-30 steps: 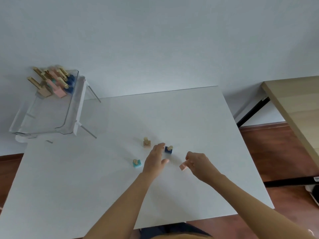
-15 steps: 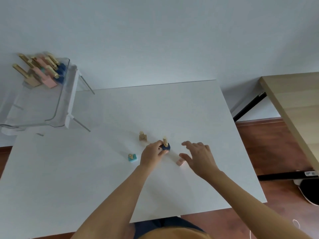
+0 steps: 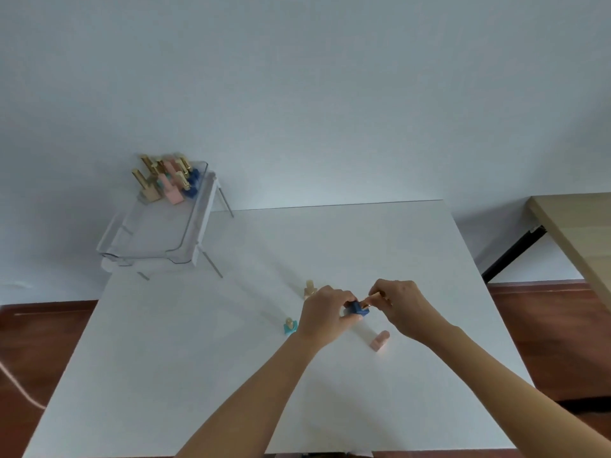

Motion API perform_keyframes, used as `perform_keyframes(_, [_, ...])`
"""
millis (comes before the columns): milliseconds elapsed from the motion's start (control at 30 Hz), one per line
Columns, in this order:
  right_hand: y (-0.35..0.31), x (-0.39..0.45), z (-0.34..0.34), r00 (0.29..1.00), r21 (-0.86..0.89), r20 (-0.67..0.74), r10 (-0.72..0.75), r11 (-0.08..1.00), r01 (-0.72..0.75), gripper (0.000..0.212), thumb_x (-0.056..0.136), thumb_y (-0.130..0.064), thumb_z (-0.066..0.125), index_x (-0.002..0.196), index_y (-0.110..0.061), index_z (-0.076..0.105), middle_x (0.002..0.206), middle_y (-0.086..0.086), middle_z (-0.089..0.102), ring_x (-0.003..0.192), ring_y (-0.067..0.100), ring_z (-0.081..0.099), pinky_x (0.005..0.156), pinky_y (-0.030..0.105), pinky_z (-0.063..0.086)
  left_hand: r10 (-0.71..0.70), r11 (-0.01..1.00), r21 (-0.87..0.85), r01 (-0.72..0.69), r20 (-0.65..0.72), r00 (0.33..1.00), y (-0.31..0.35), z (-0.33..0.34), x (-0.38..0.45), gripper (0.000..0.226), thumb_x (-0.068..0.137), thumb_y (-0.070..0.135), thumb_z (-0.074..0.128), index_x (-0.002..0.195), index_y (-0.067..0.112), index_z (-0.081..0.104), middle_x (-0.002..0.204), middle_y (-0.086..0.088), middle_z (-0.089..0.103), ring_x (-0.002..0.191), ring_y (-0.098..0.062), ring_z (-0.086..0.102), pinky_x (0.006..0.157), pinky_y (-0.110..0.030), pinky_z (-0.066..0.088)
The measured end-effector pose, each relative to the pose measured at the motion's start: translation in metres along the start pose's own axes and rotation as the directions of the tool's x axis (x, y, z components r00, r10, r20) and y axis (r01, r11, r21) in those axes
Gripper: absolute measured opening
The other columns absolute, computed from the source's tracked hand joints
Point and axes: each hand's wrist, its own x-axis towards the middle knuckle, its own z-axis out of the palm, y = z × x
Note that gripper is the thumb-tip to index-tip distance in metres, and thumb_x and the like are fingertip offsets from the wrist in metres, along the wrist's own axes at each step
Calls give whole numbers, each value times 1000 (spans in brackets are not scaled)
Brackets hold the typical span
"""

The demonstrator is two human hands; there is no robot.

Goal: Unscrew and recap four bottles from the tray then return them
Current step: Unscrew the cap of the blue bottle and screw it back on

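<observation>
My left hand (image 3: 325,314) grips the body of a dark blue bottle (image 3: 356,308), lifted a little above the white table (image 3: 231,358) and tilted to the right. My right hand (image 3: 401,307) pinches the blue bottle's gold cap (image 3: 373,297). A beige bottle (image 3: 309,289) stands just behind my left hand. A teal bottle (image 3: 290,326) stands to its left. A pink bottle (image 3: 380,340) stands on the table below my right hand. The clear tray (image 3: 185,233) sits raised on thin legs at the far left, with several more gold-capped bottles (image 3: 167,181) at its far end.
A wooden table (image 3: 582,239) with a black leg stands to the right across a gap of brown floor. A pale wall runs behind the white table. A pinkish cord (image 3: 16,385) crosses the floor at the left.
My left hand has picked the blue bottle up off the table and tilted it. My right hand came in from the pink bottle and closed on the blue bottle's cap.
</observation>
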Motion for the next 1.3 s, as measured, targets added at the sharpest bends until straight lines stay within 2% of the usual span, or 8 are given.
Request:
perform_keyframes(267, [-8,3,-14,992,-170,49,119,979,-109,50,90,-59,41,70,-16,55,64,0,54,60,19,48,55,29,39,-12,1000,5,12,30,999,7,-13,1,25,79,42,69,94,24,71,88,6,73,87,-14,59,77,-33,45])
perform_keyframes(367, [-4,-2,-28,988,-53,147,-53,997,61,19,90,-35,60,109,-30,59,95,-5,65,78,10,59,72,23,47,-15,1000,-14,15,30,999,6,-17,1,25,78,45,69,93,25,71,86,7,73,84,-12,57,71,-30,47])
perform_keyframes(533, [-1,-4,-31,995,-53,66,-72,996,75,8,93,-17,58,96,-19,64,88,2,69,76,21,64,68,29,53,-7,1000,8,6,57,998,9,-19,2,26,79,45,68,96,26,71,89,9,73,88,-11,58,74,-32,51])
perform_keyframes(733, [-3,1,-27,990,-209,25,140,969,-132,60,91,-60,38,62,-8,47,57,7,49,50,17,39,50,31,36,18,999,26,-20,68,997,16,-16,5,27,79,46,68,97,26,71,91,9,74,90,-9,59,77,-32,47])
perform_keyframes(900, [4,-6,-34,993,-154,85,-85,983,97,26,87,-30,66,111,-30,57,99,-5,67,78,11,59,74,26,50,4,1000,23,-6,76,997,17,-16,7,26,79,44,69,98,26,71,92,9,74,91,-9,59,78,-32,46])
perform_keyframes(1000, [4,-8,-32,995,-99,37,-89,991,92,10,90,-18,63,99,-15,64,85,-2,69,71,12,59,64,21,47,9,1000,21,-11,80,997,20,-15,9,27,79,43,70,98,25,71,92,9,74,89,-9,59,70,-26,44])
perform_keyframes(1167, [5,-8,-28,996,-184,-16,86,979,-88,50,95,-49,42,61,-13,48,55,-1,46,50,16,40,53,30,37,38,999,13,-40,86,996,24,-11,11,26,77,40,73,97,23,71,90,7,74,86,-10,59,60,-17,34])
perform_keyframes(1300, [9,-16,-34,1000,-110,-18,-2,994,0,19,89,-41,60,98,-24,61,83,-3,67,68,13,58,63,21,46,47,999,19,-49,92,995,28,-6,13,27,78,41,72,97,22,72,90,5,74,86,-12,60,59,-16,31])
